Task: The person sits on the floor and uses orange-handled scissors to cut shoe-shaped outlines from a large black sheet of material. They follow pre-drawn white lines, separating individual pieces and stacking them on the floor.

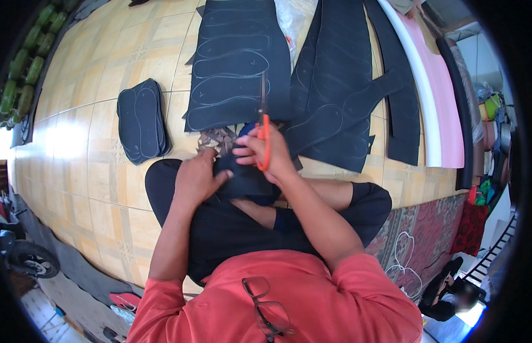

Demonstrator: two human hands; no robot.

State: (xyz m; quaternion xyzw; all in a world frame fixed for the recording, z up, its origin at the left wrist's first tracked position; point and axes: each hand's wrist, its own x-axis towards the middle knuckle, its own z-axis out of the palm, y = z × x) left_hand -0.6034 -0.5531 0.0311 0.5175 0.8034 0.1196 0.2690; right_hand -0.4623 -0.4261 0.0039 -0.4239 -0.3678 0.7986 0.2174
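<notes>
My right hand [270, 153] is closed on scissors with orange handles [265, 134]. Their narrow blades point away from me, over a large black sheet [229, 86] marked with pale insole-shaped outlines. A few fingers of that hand stretch left above a black sheet piece [246, 178] on my lap. My left hand [195, 178] is at this piece's left side, thumb spread from the fingers and lying by its edge; some fingertips are hidden. Small dark offcuts [216, 140] lie in a heap just beyond my hands. A stack of black outlined pieces [143, 121] rests on the tiles to the left.
More black sheets [340, 68] overlap on the right, a two-outline strip [346, 108] across them. Beyond are white and pink rolls [429, 86]. A patterned rug [417, 228] bears a white cable [404, 257]. A wheel [34, 260] shows lower left. Someone [449, 294] is at lower right.
</notes>
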